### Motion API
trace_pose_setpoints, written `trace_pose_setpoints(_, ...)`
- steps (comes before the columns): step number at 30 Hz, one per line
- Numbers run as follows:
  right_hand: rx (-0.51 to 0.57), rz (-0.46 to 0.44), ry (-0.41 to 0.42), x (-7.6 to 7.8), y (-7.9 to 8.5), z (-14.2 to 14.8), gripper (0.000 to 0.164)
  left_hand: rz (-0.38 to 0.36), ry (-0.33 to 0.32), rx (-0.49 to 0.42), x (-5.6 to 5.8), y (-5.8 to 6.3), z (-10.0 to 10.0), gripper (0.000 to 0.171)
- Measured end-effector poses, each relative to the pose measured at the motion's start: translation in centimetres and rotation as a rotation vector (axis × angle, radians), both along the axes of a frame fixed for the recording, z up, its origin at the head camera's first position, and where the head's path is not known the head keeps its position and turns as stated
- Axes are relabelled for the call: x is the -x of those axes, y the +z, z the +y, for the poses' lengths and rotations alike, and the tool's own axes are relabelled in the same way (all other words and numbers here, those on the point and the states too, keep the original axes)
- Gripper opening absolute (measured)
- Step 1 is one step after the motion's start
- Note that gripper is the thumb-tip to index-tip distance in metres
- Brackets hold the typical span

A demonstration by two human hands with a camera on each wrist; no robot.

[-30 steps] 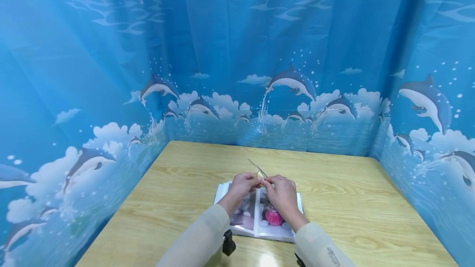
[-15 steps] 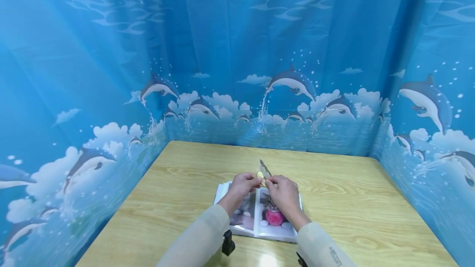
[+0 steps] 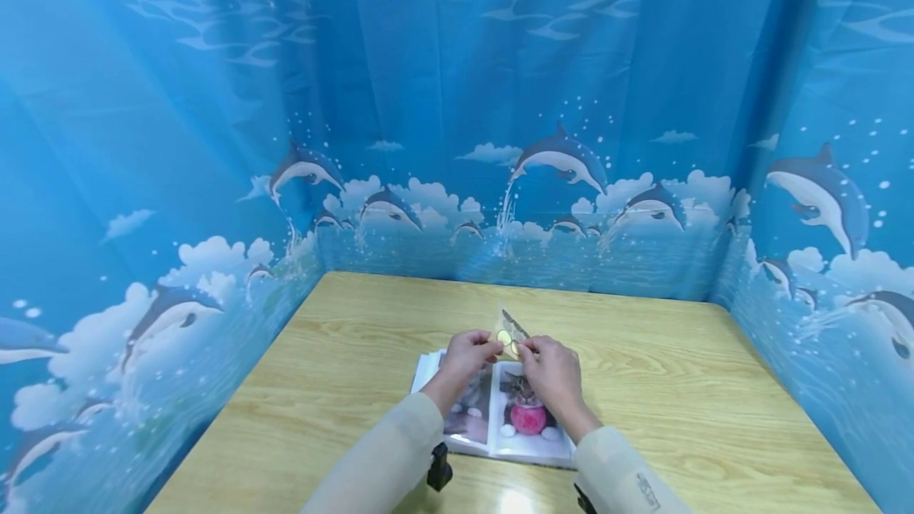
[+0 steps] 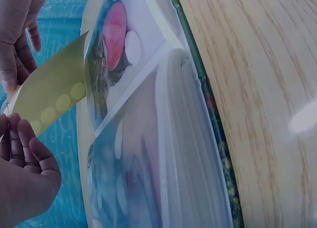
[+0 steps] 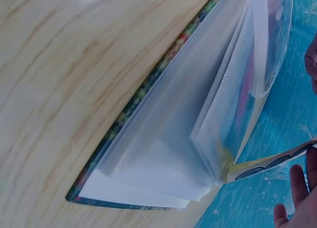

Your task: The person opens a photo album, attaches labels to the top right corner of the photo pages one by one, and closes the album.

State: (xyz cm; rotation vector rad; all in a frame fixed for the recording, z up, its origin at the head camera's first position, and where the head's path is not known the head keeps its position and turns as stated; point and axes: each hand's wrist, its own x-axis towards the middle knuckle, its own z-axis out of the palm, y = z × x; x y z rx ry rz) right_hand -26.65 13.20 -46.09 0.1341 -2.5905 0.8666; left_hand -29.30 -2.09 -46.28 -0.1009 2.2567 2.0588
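A sheet of round stickers (image 3: 505,337) is held up between both hands above an open photo album (image 3: 493,441). The left hand (image 3: 467,359) pinches the sheet's left edge with thumb and fingers. At its right edge, the right hand (image 3: 555,371) pinches the sheet between thumb and forefinger. In the left wrist view, the yellowish sheet (image 4: 49,102) bends away, with pale discs showing along one edge. Dark round prints line the narrow sheet (image 5: 262,164) in the right wrist view. The album's right page has a photo of a kitten in a pink pot (image 3: 528,420).
The album lies near the front of a wood-grain table (image 3: 657,387). A blue dolphin-print curtain (image 3: 443,101) hangs around the table's back and sides. Small black devices (image 3: 439,466) are worn at the wrists.
The sheet has turned from nearly edge-on, so its face with yellow circles now shows. The right hand has shifted slightly to the right; the left hand stays nearly still.
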Motion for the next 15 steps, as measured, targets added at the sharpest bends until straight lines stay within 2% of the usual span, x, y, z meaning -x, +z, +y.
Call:
trace_pose_setpoints(6, 0.018, 0.006, -0.019, 0.3, -0.3, 0.7, 0.015, 0.028, 0.005, -0.005, 0.2, -0.2, 0.4, 0.012)
trace_pose_setpoints(15, 0.086, -0.044, -0.042, 0.6, 0.0, 1.6, 0.018, -0.004, 0.012, 0.032, 0.3, 0.0, 0.8, 0.01)
